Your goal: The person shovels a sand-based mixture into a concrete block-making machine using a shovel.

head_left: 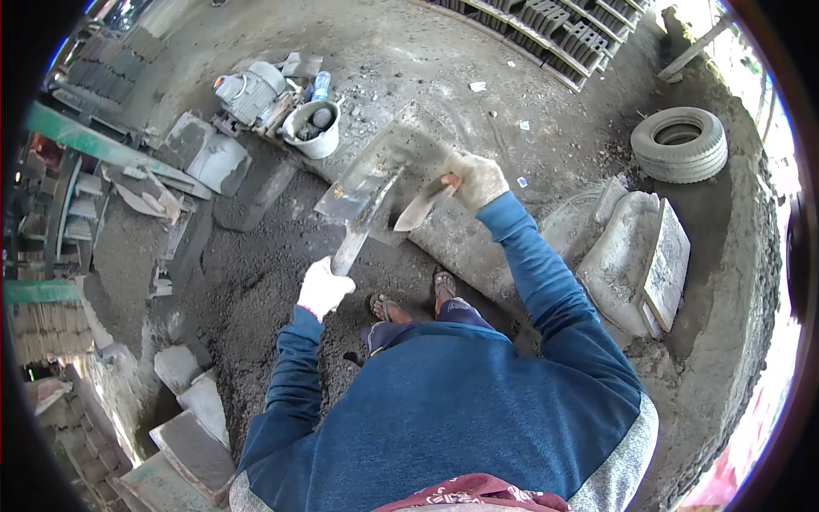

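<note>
My left hand (325, 286), in a white work glove, is closed around the pale handle of a shovel (351, 246). The shovel's flat, grey, worn blade points away from me, above the dark loose mix (264, 290) on the ground. My right hand (478, 181), in a dirty work glove, grips a trowel (420, 210) by its orange-brown handle. The trowel's blade slants down and left, close to the right side of the shovel. A flat grey sheet (409, 136) lies on the ground beyond both tools.
A white bucket (318, 147) with a round grey lump stands by a motor (253, 94) and a blue bottle (322, 84). To the right are a tyre (680, 145) and a cement-crusted trough (627, 256). Racks of blocks (546, 26) stand at the back.
</note>
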Demonstrator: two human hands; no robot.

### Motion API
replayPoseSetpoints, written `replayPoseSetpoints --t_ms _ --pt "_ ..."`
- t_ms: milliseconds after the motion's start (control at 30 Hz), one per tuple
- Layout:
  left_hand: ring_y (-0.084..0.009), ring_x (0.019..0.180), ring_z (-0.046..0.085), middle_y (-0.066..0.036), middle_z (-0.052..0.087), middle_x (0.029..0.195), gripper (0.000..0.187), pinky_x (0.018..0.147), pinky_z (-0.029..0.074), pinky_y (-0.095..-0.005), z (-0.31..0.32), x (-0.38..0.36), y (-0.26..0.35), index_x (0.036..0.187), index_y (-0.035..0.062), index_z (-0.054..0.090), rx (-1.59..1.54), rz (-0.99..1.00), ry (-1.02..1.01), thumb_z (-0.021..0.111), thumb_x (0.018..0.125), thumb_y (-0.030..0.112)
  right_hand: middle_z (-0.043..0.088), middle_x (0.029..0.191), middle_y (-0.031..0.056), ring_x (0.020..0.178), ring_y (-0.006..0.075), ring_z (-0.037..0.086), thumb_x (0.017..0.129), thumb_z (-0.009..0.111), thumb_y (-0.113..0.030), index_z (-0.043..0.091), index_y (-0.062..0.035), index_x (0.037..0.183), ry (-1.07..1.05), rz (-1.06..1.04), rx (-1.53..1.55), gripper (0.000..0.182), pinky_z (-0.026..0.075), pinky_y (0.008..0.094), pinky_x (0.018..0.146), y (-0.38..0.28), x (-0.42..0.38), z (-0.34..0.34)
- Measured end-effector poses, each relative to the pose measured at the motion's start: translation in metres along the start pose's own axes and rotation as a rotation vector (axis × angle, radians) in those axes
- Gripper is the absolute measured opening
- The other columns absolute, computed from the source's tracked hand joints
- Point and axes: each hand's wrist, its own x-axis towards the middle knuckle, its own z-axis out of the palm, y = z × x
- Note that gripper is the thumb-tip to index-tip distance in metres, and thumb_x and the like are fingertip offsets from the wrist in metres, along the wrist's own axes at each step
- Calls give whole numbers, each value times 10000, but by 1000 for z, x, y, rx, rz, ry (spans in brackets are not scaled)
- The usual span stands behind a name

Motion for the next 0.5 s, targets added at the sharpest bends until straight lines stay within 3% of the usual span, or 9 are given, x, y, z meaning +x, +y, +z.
replayPoseSetpoints --t_ms 100,200,267,333,400,467,500 --pt "-158 480 560 -84 586 671 337 412 444 -331 13 9 8 937 -19 596 24 50 20 720 650 107 646 769 95 801 288 686 854 670 -125 635 -128 877 76 104 -31 42 561 411 717 50 -6 -19" --pt "-149 427 527 -81 569 638 293 371 409 -325 29 18 30 910 -21 587 -13 25 -42 715 672 90 640 799 143 754 359 644 805 715 -132 652 -96 841 30 90 131 81 537 426 660 53 -25 -1" --pt "-149 385 495 -66 548 602 262 343 382 -318 42 28 39 896 -22 581 24 54 -46 706 685 71 670 802 128 737 348 652 776 714 -94 664 -108 854 -113 207 103 93 537 430 648 47 -55 9" --pt "-132 376 481 -41 537 590 217 330 378 -313 57 34 48 899 -8 579 -68 38 -67 672 704 10 680 772 118 696 287 665 751 707 -30 662 -94 863 55 385 96 135 535 407 629 87 -118 39" --pt "-129 380 476 -21 509 590 219 328 376 -306 69 55 32 886 8 561 -101 41 13 673 700 -13 688 758 125 680 247 666 774 719 -64 650 -54 851 355 845 495 104 540 365 627 135 -191 8" --pt "-127 397 481 -20 507 607 261 343 396 -297 70 68 29 916 10 551 -154 116 96 679 691 -27 682 729 101 661 160 638 776 710 -8 638 -19 807 544 1209 620 80 521 304 599 170 -262 -44" --pt "-126 414 492 -32 526 652 293 352 407 -292 66 79 25 951 4 549 -212 160 107 676 690 -38 689 744 85 692 131 635 762 726 25 635 -20 789 798 1430 682 105 521 280 615 186 -292 -73"
